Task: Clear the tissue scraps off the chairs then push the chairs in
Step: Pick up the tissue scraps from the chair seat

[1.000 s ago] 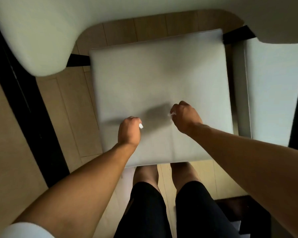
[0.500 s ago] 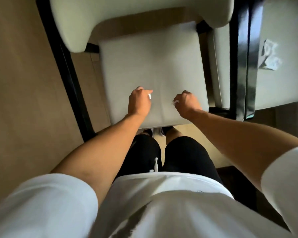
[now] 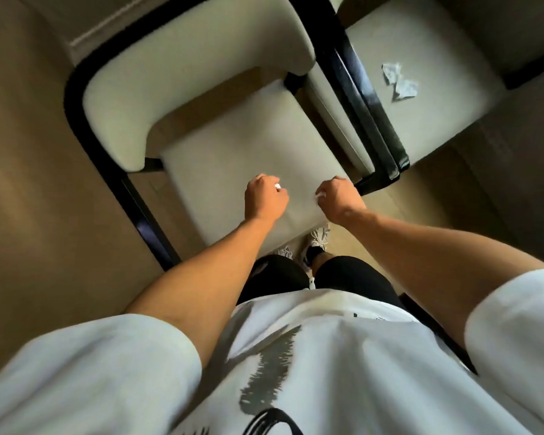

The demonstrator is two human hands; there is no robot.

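Near chair (image 3: 233,146) seat bare; left hand (image 3: 264,199) and right hand (image 3: 338,199) each curled round a tissue bit; scraps (image 3: 399,81) left on second chair (image 3: 437,114); pushing in pending.

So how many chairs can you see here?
2. One chair is right in front of the person, under both hands. The other chair stands beside it on the right, with tissue scraps on its seat.
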